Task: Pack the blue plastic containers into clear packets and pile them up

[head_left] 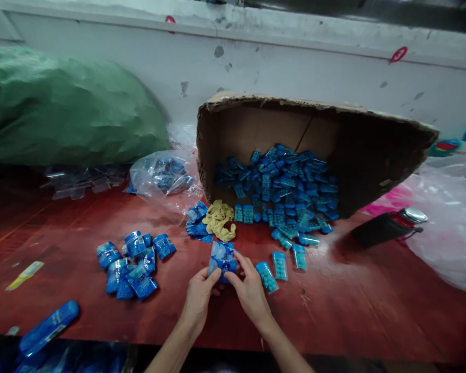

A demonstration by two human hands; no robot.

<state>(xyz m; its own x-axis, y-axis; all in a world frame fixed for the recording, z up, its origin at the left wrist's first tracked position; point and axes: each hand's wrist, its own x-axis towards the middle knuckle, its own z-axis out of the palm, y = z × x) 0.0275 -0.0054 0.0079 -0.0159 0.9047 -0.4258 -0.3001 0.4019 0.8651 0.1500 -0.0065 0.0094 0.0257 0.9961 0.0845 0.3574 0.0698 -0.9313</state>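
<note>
Between both hands is a flat blue printed wrapper (222, 256), held above the front middle of the table. My left hand (202, 290) pinches its left edge with the thumb on top. On its right side, my right hand (250, 287) grips it with thumb and fingers. Just right of that hand lie several clear containers of turquoise balls with blue caps, the closest being one container (266, 277). Behind the wrapper sit a crumpled yellowish glove (219, 220) and more blue wrappers (197, 228). To the left is a pile of blue wrapped containers (140, 280).
A cardboard box (248, 119) on its side spills many small containers (291, 176) onto the red table (334, 311). Right of it lies a dark flask (388, 228) by plastic bags (454, 223). A long blue case (48, 329), yellow cutter (25, 274) and green sack (70, 109) are left.
</note>
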